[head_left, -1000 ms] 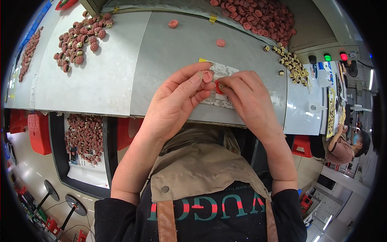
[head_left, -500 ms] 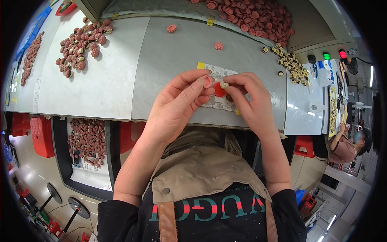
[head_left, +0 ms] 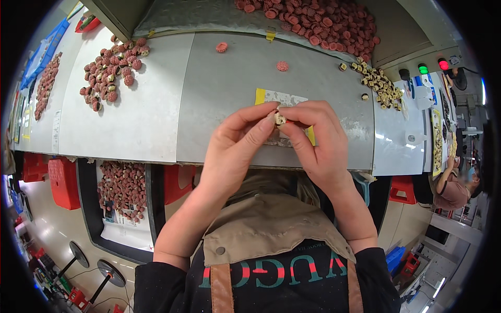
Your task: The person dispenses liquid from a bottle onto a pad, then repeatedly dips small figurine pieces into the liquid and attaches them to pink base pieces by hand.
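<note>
My left hand (head_left: 237,141) and my right hand (head_left: 322,143) meet over a white sheet (head_left: 284,98) taped down with yellow strips. Between their fingertips sits a small cream-and-dark piece (head_left: 280,119), pinched by my right thumb and fingers. My left thumb and fingers are closed round the spot where the pink bumpy shell was; fingers now hide most of it. Two loose pink shells, one farther left (head_left: 222,47) and one nearer the middle (head_left: 282,66), lie beyond the hands on the grey metal tabletop (head_left: 219,83).
A heap of pink shells (head_left: 329,31) fills the bay at the back. Cream-and-dark pieces (head_left: 383,86) lie to the right, joined pink ones (head_left: 112,70) to the left. Below the left edge stands a black-rimmed bin (head_left: 88,214). Red stools (head_left: 64,182) flank the bench; a person (head_left: 456,190) sits far right.
My hands have come together: the right moved left with the cream-and-dark piece to the shell in my left fingers. The whole view has shifted slightly.
</note>
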Tool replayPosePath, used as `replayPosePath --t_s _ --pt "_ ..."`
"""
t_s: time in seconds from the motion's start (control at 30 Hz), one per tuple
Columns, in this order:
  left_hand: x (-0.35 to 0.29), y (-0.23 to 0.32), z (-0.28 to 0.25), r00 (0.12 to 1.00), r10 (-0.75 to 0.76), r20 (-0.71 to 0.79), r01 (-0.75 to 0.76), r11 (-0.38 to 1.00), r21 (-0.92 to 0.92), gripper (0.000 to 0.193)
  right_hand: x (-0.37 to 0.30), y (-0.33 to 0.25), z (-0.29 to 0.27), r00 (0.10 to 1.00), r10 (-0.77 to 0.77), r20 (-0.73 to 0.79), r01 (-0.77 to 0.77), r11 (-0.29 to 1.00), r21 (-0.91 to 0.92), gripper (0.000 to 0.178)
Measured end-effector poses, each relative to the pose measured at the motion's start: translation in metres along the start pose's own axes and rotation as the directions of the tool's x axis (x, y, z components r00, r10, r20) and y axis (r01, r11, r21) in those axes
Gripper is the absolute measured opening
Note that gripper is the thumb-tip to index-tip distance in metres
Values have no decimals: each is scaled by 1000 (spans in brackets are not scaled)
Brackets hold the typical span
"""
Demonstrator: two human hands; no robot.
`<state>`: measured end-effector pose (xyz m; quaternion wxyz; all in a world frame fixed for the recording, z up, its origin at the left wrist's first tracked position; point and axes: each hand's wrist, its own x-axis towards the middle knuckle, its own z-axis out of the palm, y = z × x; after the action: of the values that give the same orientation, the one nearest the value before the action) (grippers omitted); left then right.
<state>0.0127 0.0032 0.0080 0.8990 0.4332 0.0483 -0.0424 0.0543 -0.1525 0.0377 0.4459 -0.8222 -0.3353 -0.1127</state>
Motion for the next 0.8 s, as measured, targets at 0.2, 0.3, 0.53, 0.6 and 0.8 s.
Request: replayPosePath --t_s 0.2,0.3,0.53,0.6,0.8 --pt "-4 -9 5 935 354 16 -337 876 344 22 -16 1 12 938 347 2 -308 830 466 28" --pt "1 5 -1 997 -66 42 65 997 31 28 -14 1 8 994 85 -74 -76 990 115 34" --pt "-5 4 14 998 -11 57 -2 976 220 53 -11 12 6 994 -97 -58 92 992 -87 32" --pt "-7 -6 15 981 154 114 -185 917 353 58 -10 13 2 993 -103 -61 97 991 -95 32" --pt "-4 -12 16 989 115 88 -141 900 413 55 -4 22 -6 981 -189 -34 183 974 -137 33"
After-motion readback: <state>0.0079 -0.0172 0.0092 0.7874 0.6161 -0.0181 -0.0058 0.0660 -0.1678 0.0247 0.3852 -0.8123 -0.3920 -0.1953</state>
